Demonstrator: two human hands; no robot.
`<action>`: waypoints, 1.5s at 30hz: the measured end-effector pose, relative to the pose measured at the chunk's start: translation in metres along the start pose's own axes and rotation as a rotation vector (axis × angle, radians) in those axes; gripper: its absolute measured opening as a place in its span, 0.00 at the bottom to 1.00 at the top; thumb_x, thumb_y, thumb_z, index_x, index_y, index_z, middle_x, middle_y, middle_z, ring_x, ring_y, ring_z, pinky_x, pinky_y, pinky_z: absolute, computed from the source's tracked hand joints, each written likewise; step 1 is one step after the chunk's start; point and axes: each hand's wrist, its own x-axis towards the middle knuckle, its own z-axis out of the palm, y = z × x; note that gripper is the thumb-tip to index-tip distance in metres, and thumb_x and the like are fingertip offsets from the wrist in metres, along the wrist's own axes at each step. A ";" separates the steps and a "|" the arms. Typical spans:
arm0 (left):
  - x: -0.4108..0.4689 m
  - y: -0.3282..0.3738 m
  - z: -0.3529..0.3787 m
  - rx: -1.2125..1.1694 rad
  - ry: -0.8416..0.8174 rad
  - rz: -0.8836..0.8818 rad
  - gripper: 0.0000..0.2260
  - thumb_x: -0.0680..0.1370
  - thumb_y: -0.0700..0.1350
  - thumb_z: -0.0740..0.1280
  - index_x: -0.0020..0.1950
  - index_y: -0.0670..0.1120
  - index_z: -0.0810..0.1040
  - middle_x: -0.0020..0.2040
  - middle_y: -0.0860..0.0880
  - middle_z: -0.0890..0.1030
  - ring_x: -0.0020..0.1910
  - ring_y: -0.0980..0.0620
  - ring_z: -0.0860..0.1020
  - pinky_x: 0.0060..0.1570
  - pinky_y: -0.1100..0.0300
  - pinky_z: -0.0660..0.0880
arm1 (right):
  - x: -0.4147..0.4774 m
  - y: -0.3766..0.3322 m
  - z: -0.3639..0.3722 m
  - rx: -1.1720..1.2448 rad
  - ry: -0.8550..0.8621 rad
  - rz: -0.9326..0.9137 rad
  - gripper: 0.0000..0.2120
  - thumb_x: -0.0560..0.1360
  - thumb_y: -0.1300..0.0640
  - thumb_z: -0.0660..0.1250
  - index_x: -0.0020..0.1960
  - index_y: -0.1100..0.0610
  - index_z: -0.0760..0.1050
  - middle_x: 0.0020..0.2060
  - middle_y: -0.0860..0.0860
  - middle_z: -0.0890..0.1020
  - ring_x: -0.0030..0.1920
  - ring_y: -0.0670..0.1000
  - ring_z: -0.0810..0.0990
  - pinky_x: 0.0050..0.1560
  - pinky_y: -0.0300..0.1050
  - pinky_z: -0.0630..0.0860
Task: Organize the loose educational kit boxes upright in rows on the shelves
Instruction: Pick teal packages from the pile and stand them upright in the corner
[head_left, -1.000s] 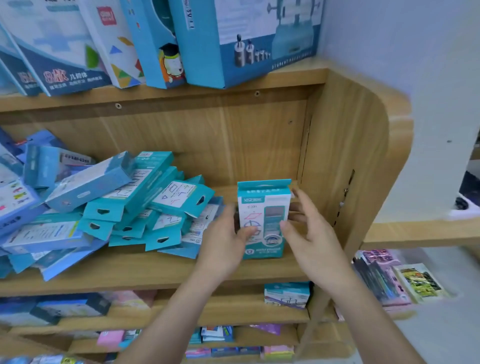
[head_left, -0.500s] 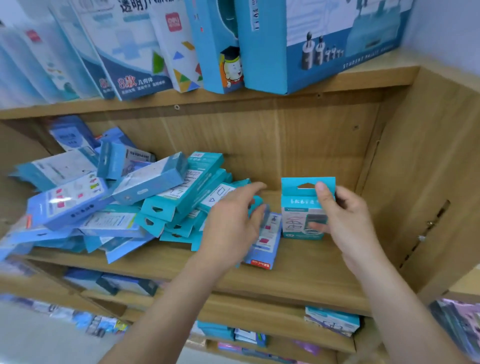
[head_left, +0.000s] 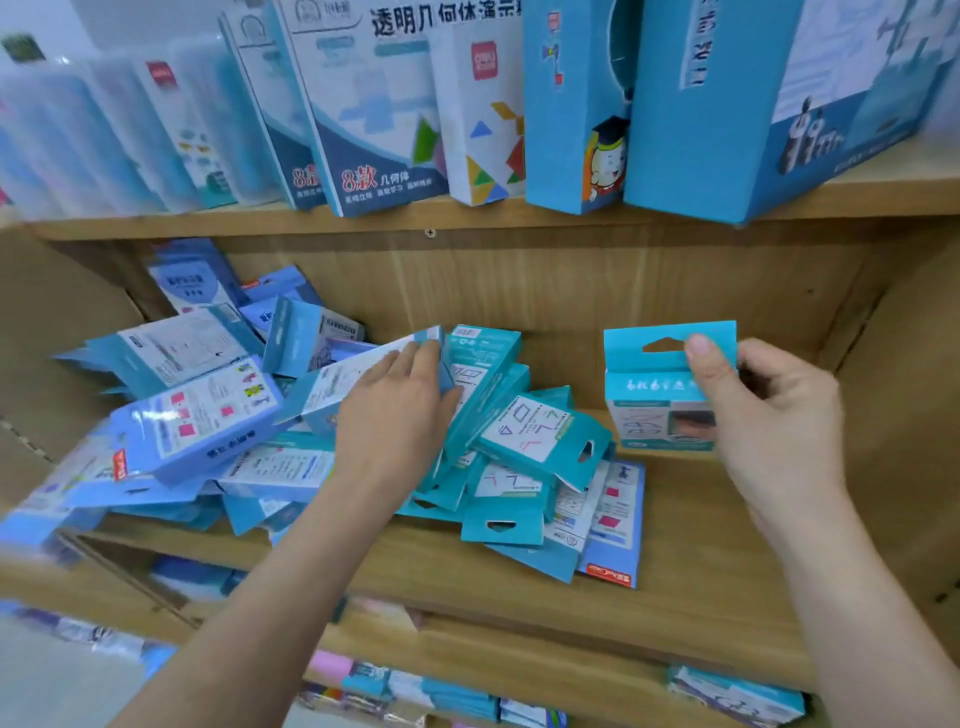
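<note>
Wooden shelf board (head_left: 675, 561) across the middle of the frame, heaped at centre and left with a loose pile of teal and blue kit boxes (head_left: 524, 441), flat and slanted over one another. Above, along the top of the frame, larger blue and white boxes (head_left: 384, 130) upright and leaning in a row. At the lower right, more packets (head_left: 737, 693) on a lower shelf, too blurred to read.

Right of centre, just beside the pile's right edge, one upright teal box (head_left: 657, 415), hang tab uppermost, near the back panel; resting on the board or just above it, unclear. Pinched at the tab by the right hand (head_left: 774, 415), thumb on the front, fingers curled behind. Left hand (head_left: 395, 421) well apart from it at centre, fingers straight, laid flat on a white-faced box (head_left: 343, 379) atop the pile, clasping nothing.
</note>
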 end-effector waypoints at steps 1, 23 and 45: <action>0.002 -0.003 -0.002 0.016 0.017 0.049 0.21 0.77 0.52 0.65 0.66 0.42 0.71 0.57 0.42 0.80 0.55 0.41 0.78 0.46 0.51 0.74 | -0.002 -0.002 0.005 0.008 0.005 -0.005 0.15 0.73 0.42 0.65 0.39 0.53 0.78 0.39 0.46 0.84 0.42 0.44 0.84 0.31 0.42 0.78; 0.031 0.060 -0.063 -0.230 0.238 0.978 0.30 0.75 0.42 0.66 0.74 0.40 0.57 0.52 0.40 0.80 0.49 0.42 0.79 0.52 0.55 0.72 | -0.012 -0.068 0.001 -1.163 -0.317 -0.314 0.31 0.73 0.34 0.59 0.69 0.32 0.44 0.37 0.42 0.74 0.37 0.46 0.74 0.30 0.42 0.70; 0.042 0.031 -0.024 -0.812 -0.115 0.247 0.39 0.68 0.50 0.76 0.74 0.55 0.58 0.69 0.54 0.68 0.68 0.55 0.65 0.67 0.60 0.62 | -0.016 -0.013 -0.048 -0.366 -0.290 0.186 0.16 0.71 0.38 0.60 0.58 0.35 0.67 0.41 0.48 0.82 0.39 0.50 0.83 0.36 0.58 0.81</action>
